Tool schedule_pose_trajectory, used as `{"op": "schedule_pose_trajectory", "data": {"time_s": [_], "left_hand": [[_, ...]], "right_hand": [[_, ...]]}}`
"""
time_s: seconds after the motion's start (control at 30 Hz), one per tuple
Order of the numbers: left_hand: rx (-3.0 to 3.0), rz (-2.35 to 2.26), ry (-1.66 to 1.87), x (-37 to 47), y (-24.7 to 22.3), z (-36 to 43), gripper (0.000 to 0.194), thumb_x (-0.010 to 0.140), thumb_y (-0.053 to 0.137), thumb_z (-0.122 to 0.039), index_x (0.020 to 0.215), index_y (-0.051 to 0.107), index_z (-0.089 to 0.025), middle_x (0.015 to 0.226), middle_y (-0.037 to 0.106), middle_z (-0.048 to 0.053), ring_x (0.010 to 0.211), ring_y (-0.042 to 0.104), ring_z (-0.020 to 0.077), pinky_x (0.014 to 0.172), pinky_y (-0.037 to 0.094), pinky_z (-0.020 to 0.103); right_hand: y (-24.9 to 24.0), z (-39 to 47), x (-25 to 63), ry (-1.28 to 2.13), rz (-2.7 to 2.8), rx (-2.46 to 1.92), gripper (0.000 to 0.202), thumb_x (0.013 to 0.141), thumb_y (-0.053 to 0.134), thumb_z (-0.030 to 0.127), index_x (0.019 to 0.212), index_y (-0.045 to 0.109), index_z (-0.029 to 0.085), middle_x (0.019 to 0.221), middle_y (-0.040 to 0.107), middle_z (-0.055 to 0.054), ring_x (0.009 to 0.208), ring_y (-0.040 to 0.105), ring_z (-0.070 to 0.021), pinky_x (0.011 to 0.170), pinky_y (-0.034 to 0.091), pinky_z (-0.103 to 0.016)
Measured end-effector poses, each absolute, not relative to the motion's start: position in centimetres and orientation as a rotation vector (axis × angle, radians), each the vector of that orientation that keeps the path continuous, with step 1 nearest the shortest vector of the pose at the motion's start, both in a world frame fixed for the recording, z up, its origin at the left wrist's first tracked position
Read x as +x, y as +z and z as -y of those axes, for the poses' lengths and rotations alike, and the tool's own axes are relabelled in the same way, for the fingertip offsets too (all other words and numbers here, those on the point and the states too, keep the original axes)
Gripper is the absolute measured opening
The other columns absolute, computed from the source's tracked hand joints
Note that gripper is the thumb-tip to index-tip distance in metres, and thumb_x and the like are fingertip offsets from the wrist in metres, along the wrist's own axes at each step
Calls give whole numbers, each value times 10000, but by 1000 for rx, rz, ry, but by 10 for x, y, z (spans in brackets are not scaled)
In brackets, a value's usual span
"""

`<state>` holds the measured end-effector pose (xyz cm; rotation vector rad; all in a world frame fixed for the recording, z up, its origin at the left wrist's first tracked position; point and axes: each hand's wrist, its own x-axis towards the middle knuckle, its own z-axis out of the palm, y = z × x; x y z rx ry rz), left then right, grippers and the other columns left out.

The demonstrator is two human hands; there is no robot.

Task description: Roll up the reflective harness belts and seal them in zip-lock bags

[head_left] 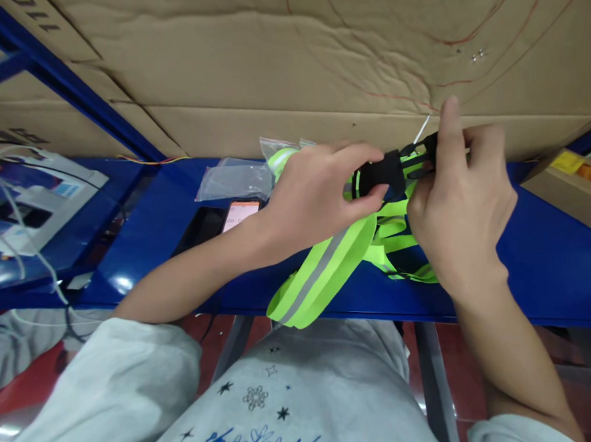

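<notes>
Between the thumb and fingers of my left hand (322,189) is the black socket half of a side-release buckle (385,176). My right hand (464,198) grips the pronged half (422,163), its index finger raised. The two halves lie in line, with the prongs at the socket's mouth; how deep they sit I cannot tell. Below hangs a neon-yellow reflective strap (322,269) with a grey stripe, looping over the table's front edge. More of the yellow webbing is bunched under my hands, partly hidden by them.
On the blue table (548,263) a lit phone (240,214) and clear plastic bags (235,180) lie left of my hands. Cardboard (285,67) stands behind. A box (578,188) is at right. White cables (13,210) and another person's sleeve (12,350) are at left.
</notes>
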<state>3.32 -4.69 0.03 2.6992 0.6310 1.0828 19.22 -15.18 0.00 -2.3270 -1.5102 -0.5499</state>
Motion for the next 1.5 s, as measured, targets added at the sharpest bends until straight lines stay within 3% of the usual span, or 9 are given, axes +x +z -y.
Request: {"op": "schedule_pose_trajectory", "data": {"time_s": [0.4,0.73,0.9,1.1,1.23,1.33,1.4,1.43,1.5], "left_hand": [[2682,-644,1102,30,11,45,237,951,736,-373,1160,762,-265,1184,825,51,1108,791,289,957,620,402],[2611,-608,1151,28,9,44,217,973,721,-398,1159,777,-301,1150,837,19,1073,793,255,972,631,388],[2573,-582,1128,27,14,45,270,972,710,-331,1233,774,-315,1229,821,9,1202,768,272,1057,616,403],[2542,-526,1156,28,23,38,343,916,744,-188,1216,789,-349,1270,809,-43,1232,761,254,1101,623,405],[2428,-369,1149,19,33,25,350,876,799,-130,1183,814,-297,1269,812,-35,1182,783,237,1107,635,396],[2262,-162,1068,7,47,15,346,853,857,-114,1176,818,-230,1243,822,-26,1158,790,196,1054,644,317],[2116,-107,999,0,57,12,333,858,884,-154,1179,813,-204,1233,822,-17,1181,778,194,1039,629,289],[2041,-107,967,-2,61,12,324,871,884,-185,1186,812,-200,1208,823,-9,1173,776,203,1020,626,287],[1879,-99,910,-3,69,15,306,905,857,-222,1206,813,-201,1131,817,9,1107,787,216,963,631,290]], "right_hand": [[9,146,192,-567,1474,-2356,757,1002,357,107,1750,249,150,1496,524,-266,1341,600,-400,882,578,-486],[9,143,188,-654,1481,-2307,756,1007,377,99,1750,260,166,1447,541,-261,1321,603,-418,871,602,-489],[6,136,175,-648,1579,-2280,740,1019,375,140,1748,252,133,1455,551,-278,1287,629,-416,840,633,-482],[3,125,165,-563,1617,-2133,828,979,391,186,1767,139,226,1438,561,-212,1180,682,-363,734,648,-446],[20,134,184,-434,1846,-2010,931,973,585,329,1767,110,225,1557,484,-206,1321,620,-384,951,637,-523],[43,145,209,-282,2107,-1696,993,1002,628,607,1771,119,240,1670,397,-166,1561,422,-373,1273,425,-596],[59,150,222,-134,2191,-1477,997,965,633,734,1759,203,310,1745,339,-64,1643,315,-328,1389,285,-499],[66,151,226,-27,2196,-1401,953,942,676,731,1733,285,369,1741,366,2,1639,335,-309,1390,307,-431],[77,150,227,228,2153,-1286,782,904,787,639,1606,491,466,1632,522,88,1532,502,-289,1273,495,-348]]}}
